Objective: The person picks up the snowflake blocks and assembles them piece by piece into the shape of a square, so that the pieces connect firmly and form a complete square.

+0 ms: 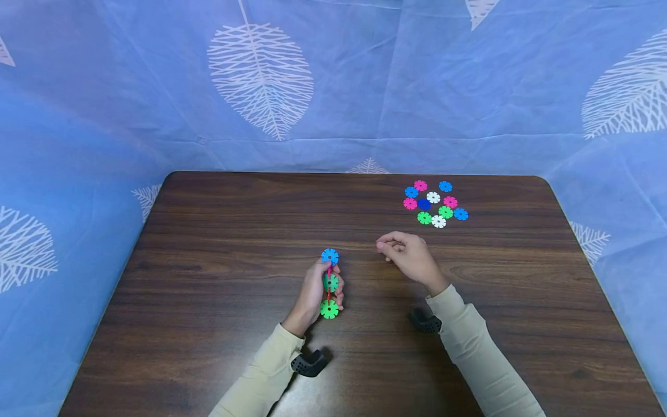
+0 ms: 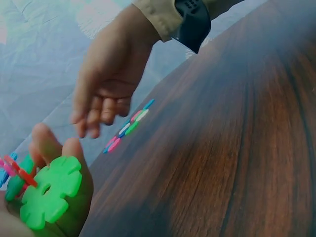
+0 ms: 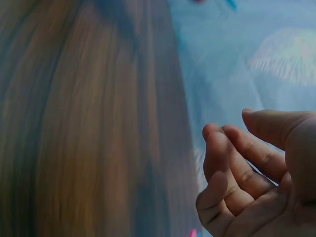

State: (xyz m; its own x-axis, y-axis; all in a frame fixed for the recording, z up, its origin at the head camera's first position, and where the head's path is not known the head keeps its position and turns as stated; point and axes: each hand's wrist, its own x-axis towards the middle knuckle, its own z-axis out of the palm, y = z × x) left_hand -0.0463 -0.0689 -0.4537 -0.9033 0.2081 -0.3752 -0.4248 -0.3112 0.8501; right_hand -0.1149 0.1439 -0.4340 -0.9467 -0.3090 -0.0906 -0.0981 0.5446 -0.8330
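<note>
My left hand (image 1: 312, 289) grips a chain of notched plastic discs, with its thumb near the far end. From far to near in the head view run a blue disc (image 1: 329, 255), a pink one seen edge-on, a green disc (image 1: 330, 283), a red one edge-on and a light green disc (image 1: 329, 310). The left wrist view shows the light green disc (image 2: 52, 192) slotted onto the red one (image 2: 22, 172). To the right, my right hand (image 1: 411, 258) hovers over the table with loosely bent fingers. In the right wrist view nothing lies between the thumb and fingers (image 3: 242, 168).
Several loose discs in pink, blue, white and green, such as a white disc (image 1: 439, 222), lie flat at the back right of the brown wooden table (image 1: 234, 231). Behind the table's far edge hangs a blue cloth (image 1: 354, 87) with white leaf prints.
</note>
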